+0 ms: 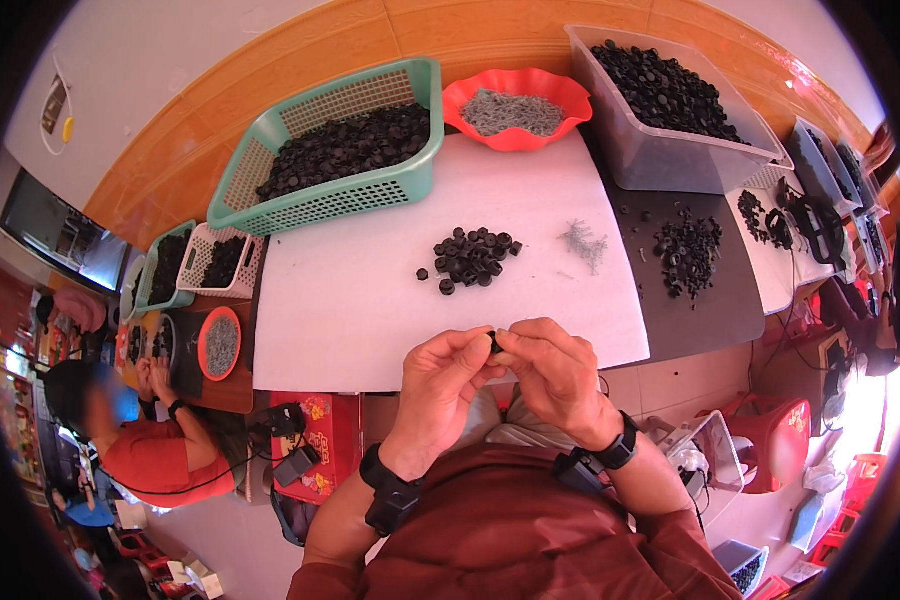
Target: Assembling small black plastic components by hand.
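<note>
My left hand [438,385] and my right hand [560,375] meet over the table's near edge, both with fingertips pinched around a small round black plastic cap [495,343]. The fingers cover most of that piece, so a second small part between them cannot be made out. Beyond my hands, a loose pile of short black caps [473,258] lies on the white sheet [340,330]. To its right is a little heap of thin grey metal pins [584,245].
At the back stand a green basket of black parts [320,198], a red bowl of pins [454,100] and a clear bin of black parts [660,160]. More black pieces [688,252] lie on the dark mat at right. Another person [160,455] works at left.
</note>
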The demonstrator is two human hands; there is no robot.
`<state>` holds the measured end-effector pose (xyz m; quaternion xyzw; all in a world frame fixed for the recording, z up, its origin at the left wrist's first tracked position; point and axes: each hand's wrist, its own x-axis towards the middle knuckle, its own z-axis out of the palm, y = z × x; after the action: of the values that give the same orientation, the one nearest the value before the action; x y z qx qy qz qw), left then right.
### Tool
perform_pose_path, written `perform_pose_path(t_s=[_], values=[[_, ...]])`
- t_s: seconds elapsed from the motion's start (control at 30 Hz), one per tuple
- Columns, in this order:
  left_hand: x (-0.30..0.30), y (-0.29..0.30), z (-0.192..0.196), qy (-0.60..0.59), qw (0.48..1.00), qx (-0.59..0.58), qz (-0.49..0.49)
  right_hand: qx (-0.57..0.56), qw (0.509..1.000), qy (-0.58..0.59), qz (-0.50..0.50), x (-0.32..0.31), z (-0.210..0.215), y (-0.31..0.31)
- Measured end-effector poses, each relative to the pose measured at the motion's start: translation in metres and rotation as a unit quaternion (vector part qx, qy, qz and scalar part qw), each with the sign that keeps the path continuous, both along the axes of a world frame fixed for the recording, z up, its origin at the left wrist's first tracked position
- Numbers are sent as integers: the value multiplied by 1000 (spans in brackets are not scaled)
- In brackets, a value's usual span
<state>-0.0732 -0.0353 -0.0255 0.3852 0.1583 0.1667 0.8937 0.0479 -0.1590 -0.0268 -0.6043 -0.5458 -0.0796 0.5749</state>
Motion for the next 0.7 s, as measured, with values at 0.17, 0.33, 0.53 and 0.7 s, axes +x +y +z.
perform_pose_path(t_s=[0.17, 0.33, 0.53, 0.7], values=[[0, -1, 2, 17, 998, 55, 13, -20, 999, 35, 2, 1, 0, -1], [3, -3, 7, 14, 999, 39, 24, -33, 998, 45, 13, 4, 4, -1], [2, -6, 4, 36, 997, 67, 25, -52, 998, 38, 16, 6, 1, -4], [2, -10, 2, 36, 994, 95, 28, -69, 997, 28, 28, 7, 1, -8]])
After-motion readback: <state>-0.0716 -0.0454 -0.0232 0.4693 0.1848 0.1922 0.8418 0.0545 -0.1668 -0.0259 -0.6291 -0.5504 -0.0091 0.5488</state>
